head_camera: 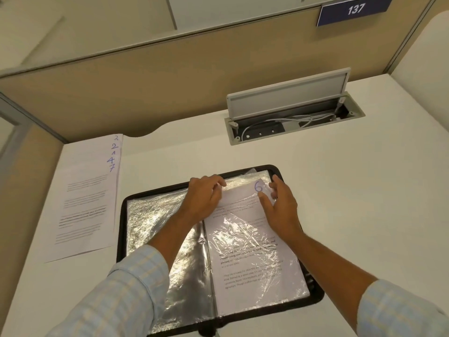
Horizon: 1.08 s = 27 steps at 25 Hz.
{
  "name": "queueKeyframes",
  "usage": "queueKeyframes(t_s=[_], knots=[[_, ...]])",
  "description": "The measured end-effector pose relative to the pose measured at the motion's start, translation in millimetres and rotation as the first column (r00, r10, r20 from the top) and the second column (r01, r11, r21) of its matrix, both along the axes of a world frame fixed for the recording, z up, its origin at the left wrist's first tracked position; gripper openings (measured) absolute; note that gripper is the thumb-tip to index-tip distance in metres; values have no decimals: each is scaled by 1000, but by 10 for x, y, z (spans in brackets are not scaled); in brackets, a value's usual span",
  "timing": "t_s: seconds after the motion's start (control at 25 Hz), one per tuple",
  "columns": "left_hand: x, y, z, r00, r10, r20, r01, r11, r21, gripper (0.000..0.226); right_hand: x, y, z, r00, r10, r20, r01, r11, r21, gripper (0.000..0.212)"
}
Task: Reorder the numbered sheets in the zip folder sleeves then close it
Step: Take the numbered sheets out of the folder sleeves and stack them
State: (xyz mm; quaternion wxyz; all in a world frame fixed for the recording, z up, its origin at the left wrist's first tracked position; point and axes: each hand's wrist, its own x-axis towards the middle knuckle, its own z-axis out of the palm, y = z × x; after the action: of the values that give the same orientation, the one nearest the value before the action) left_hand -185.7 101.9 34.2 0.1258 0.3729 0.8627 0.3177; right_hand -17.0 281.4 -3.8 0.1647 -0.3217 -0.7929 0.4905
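Note:
A black zip folder (122,215) lies open on the desk, its clear plastic sleeves shining. A printed sheet marked 6 (245,195) sticks partly out of the top of the right-hand sleeve (255,261). My left hand (205,197) pinches the sheet's top left edge at the sleeve's mouth. My right hand (279,203) holds the sleeve's top right corner, thumb lying on the sheet. To the left of the folder lies a stack of printed sheets (85,200), fanned so that the numbers 2, 1, 4 and 7 show.
An open cable box (294,117) with a raised lid and white cables is set into the desk behind the folder. A beige partition wall (170,76) runs along the back, with a blue sign reading 137 (354,9) at the top right.

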Motion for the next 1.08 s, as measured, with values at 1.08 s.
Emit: queueKeyframes(t_s=[1.08], knots=[[-1164,571,165,940,293,174,-273,953,-128,7,61,105,-83,995,32,93,-17,988,-154,34]])
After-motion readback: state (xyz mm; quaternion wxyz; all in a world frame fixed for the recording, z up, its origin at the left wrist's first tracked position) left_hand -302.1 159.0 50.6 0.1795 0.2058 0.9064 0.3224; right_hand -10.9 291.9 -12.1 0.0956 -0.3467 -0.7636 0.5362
